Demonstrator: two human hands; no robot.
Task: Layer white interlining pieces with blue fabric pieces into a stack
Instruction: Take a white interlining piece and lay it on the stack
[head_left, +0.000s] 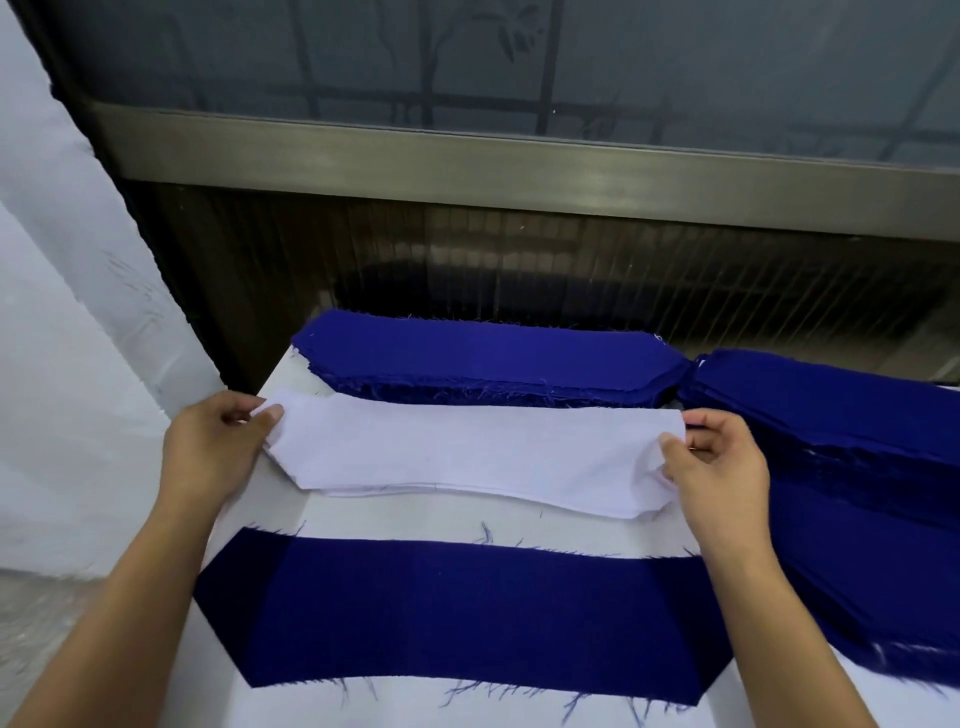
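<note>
Both hands pinch a white interlining piece (467, 452) by its ends, left hand (215, 447) at the left tip, right hand (719, 462) at the right. It lies over the white pile (edges showing beneath) between a blue fabric piece (457, 618) and a blue stack (488, 358) on the tabletop (415, 514).

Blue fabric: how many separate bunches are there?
3: a back stack, a right stack, and a flat piece at the front. Pieces inside the stacks are hidden.
</note>
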